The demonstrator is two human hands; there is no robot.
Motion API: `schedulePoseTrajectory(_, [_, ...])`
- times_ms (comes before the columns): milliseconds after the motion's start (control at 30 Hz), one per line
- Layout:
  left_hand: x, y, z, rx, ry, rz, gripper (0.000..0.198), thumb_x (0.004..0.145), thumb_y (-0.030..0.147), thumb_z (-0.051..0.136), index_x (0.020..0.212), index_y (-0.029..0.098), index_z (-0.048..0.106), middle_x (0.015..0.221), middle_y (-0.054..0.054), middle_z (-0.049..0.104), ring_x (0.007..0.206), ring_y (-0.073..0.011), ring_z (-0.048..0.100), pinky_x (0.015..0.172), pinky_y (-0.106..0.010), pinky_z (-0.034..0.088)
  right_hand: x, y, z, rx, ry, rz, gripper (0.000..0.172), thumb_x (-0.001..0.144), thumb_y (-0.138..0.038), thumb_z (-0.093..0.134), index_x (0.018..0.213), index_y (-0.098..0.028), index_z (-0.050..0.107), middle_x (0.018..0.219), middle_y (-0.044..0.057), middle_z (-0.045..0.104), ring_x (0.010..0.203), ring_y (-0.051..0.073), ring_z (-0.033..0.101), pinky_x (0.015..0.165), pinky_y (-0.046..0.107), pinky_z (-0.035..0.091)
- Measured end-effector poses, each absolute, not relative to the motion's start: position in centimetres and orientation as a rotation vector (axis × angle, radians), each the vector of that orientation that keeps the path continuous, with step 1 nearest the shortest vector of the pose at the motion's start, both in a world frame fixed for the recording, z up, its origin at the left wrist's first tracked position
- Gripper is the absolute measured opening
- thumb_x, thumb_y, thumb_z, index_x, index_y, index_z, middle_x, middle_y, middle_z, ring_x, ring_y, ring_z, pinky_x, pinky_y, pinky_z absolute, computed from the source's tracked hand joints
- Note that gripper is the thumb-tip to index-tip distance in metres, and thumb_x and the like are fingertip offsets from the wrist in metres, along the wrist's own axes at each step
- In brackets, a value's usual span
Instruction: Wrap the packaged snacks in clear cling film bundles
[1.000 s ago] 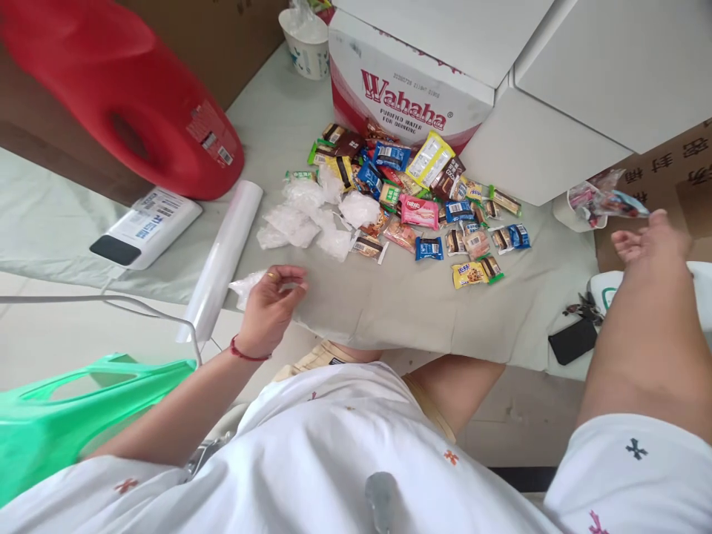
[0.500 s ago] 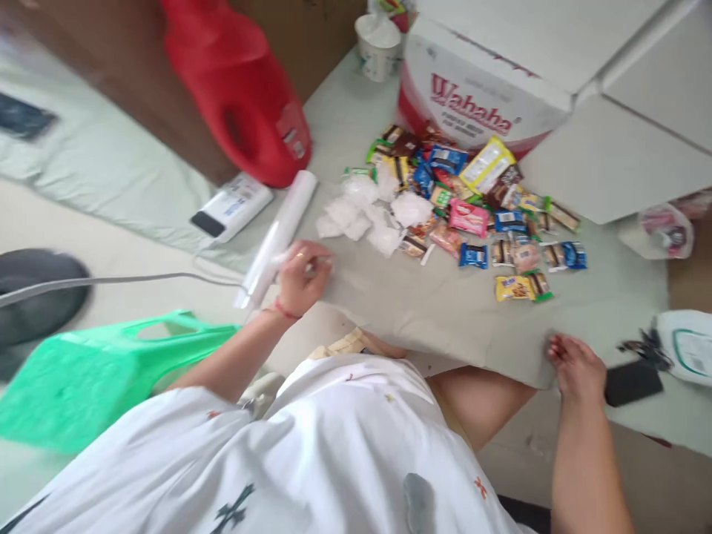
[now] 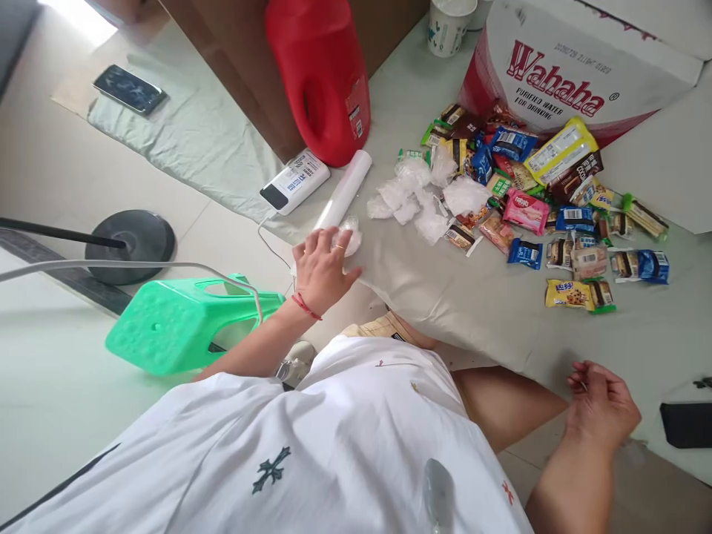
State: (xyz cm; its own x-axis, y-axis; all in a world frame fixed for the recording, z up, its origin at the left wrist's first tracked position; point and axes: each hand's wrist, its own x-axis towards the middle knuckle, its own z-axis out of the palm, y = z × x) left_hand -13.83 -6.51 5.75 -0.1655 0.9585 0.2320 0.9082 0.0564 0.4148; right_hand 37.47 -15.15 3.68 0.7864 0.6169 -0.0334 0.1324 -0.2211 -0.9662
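Observation:
My left hand [image 3: 325,271] lies palm down with its fingers spread over the near end of a white plastic roll [image 3: 348,189]. A crumpled clear plastic clump [image 3: 350,236] sits at its fingertips, partly hidden by them. Right of the roll is a pile of similar clear plastic clumps [image 3: 409,189]. My right hand [image 3: 604,400] rests palm up near the front edge of the cloth-covered surface [image 3: 445,289], its fingers loosely curled and apart, with nothing visible in them. Several wrapped snacks [image 3: 526,211] are heaped beyond, some in blue, pink and yellow wrappers.
A white Wahaha box [image 3: 556,81] stands behind the snacks, beside a paper cup [image 3: 448,30]. At the back left are a red jug [image 3: 328,81] and a white power bank [image 3: 294,182] with a cable. A green stool [image 3: 167,326] lies left; a black flat object [image 3: 687,425] lies right.
My left hand has gone from closed fingers to spread ones, and a clear plastic clump now shows beside the roll. My right hand stays near the front edge. The view has shifted left.

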Motion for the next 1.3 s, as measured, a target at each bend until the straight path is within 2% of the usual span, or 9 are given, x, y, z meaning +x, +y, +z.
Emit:
schedulePoseTrajectory(67, [-13.9,-6.5,5.2,1.998,2.177,0.618,0.028,0.092,0.028,0.065,0.118,0.022,0.071,0.131,-0.016,0.065,0.125,-0.0362,0.056,0.105,-0.054,0.042,36.1,-14.5,3.9,-1.731,-0.619,0.497,0.045,0.062,-0.051,0.093,0.081,-0.017,0.070,0.075,0.001,0.069,0.061,0.011,0.060,0.048,0.021,0.047])
schedulePoseTrajectory(267, [-10.4,-4.8,6.0,2.087,1.443,1.144,0.024,0.103,0.025,0.051,0.111,0.020,0.073,0.120,-0.012,0.067,0.106,-0.0205,0.067,0.093,-0.036,0.055,30.2,-13.1,4.8,-1.628,-0.765,0.663,0.038,0.076,-0.050,0.086,0.087,-0.018,0.071,0.076,0.001,0.070,0.059,0.010,0.059,0.049,0.022,0.048])
schedulePoseTrajectory(467, [-2.1,-4.7,6.2,2.081,0.657,1.095,0.023,0.103,0.024,0.055,0.112,0.023,0.077,0.126,-0.015,0.071,0.117,-0.0214,0.067,0.098,-0.036,0.057,23.3,-10.7,6.7,-1.455,-1.435,0.895,0.040,0.086,-0.044,0.079,0.122,-0.028,0.074,0.142,0.011,0.062,0.084,0.015,0.068,0.070,0.031,0.060])
schedulePoseTrajectory(567, [0.2,-4.8,6.1,1.845,0.550,1.093,0.014,0.096,0.023,0.067,0.102,0.024,0.080,0.129,-0.014,0.071,0.125,-0.0245,0.065,0.104,-0.041,0.055,22.5,-9.4,6.9,-1.415,-1.375,1.007,0.028,0.088,-0.046,0.077,0.108,-0.026,0.076,0.105,0.006,0.073,0.075,0.014,0.066,0.064,0.027,0.055])
schedulePoseTrajectory(667, [0.8,-4.7,5.8,1.302,0.619,1.194,0.003,0.084,0.018,0.075,0.083,0.021,0.077,0.116,-0.012,0.075,0.124,-0.0270,0.066,0.104,-0.043,0.054,23.2,-8.8,6.2,-1.429,-0.865,1.028,0.034,0.079,-0.050,0.084,0.093,-0.024,0.068,0.071,-0.005,0.060,0.051,0.007,0.047,0.043,0.019,0.036])
schedulePoseTrajectory(767, [0.8,-4.4,5.5,0.841,0.676,1.217,0.011,0.069,0.013,0.074,0.064,0.017,0.065,0.081,-0.005,0.071,0.085,-0.0194,0.071,0.081,-0.034,0.056,24.1,-8.8,5.6,-1.417,-0.482,1.073,0.054,0.060,-0.048,0.096,0.084,-0.024,0.054,0.067,-0.009,0.057,0.044,0.002,0.037,0.037,0.015,0.024])
schedulePoseTrajectory(867, [1.4,-4.3,5.5,0.772,0.662,1.043,0.009,0.068,0.020,0.072,0.066,0.014,0.065,0.084,-0.005,0.071,0.051,-0.0072,0.050,0.052,-0.026,0.039,24.1,-9.2,5.4,-1.450,-0.376,1.135,0.062,0.053,-0.048,0.098,0.087,-0.024,0.052,0.063,-0.010,0.059,0.042,0.002,0.037,0.035,0.014,0.022])
schedulePoseTrajectory(1033, [4.8,-4.1,5.7,0.949,0.781,0.673,0.034,0.076,0.043,0.080,0.092,0.014,0.073,0.092,-0.003,0.072,0.053,-0.0051,0.047,0.051,-0.024,0.030,23.0,-9.9,6.0,-1.457,-0.353,1.239,0.063,0.053,-0.050,0.098,0.089,-0.024,0.053,0.061,-0.009,0.061,0.040,0.002,0.036,0.034,0.013,0.022])
schedulePoseTrajectory(1300, [6.5,-2.9,5.4,0.768,0.678,0.592,0.047,0.072,0.053,0.085,0.075,0.014,0.059,0.066,0.002,0.059,0.046,-0.0020,0.032,0.048,-0.024,0.016,23.9,-10.8,6.9,-1.337,-0.398,1.360,0.051,0.068,-0.061,0.089,0.094,-0.022,0.068,0.073,-0.005,0.061,0.049,0.003,0.043,0.037,0.014,0.028])
